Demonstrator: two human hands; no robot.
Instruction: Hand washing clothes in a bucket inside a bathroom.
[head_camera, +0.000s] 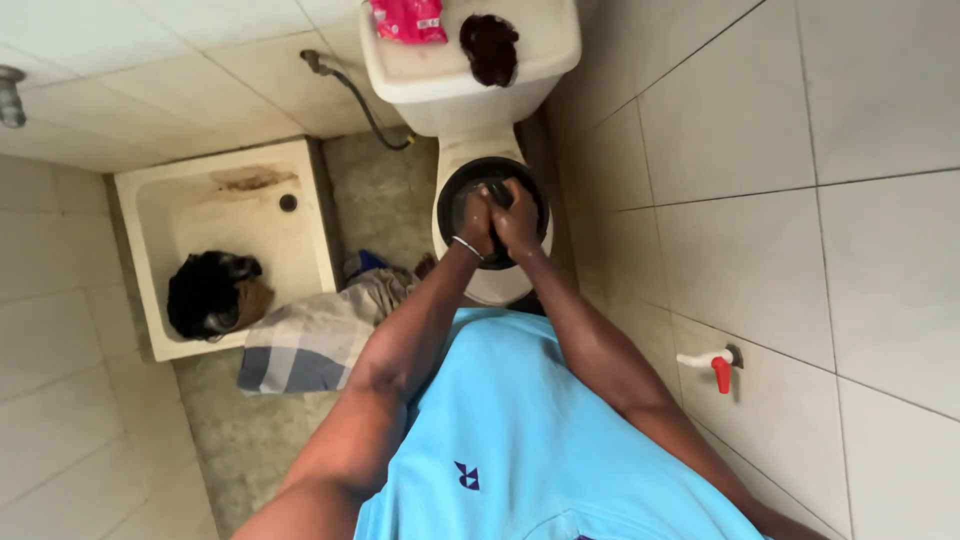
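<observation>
A dark handle stands over the black toilet seat, and both hands are wrapped around it, one beside the other, right above the bowl. The left hand has its grip clamped on the handle, with a thin bracelet at the wrist; the right hand is clamped on the same handle, touching the left. What the handle ends in is hidden behind the hands.

The white toilet sits against the tiled wall. On its tank lie a pink packet and a dark bundle, near each other but apart. A hose runs from the wall to the tank's side.

Left of the toilet, a checked cloth lies crumpled on the floor, touching a shallow white basin that holds a black heap. A small tap with a red handle sticks out of the wall on the right. The person wears a light blue shirt.
</observation>
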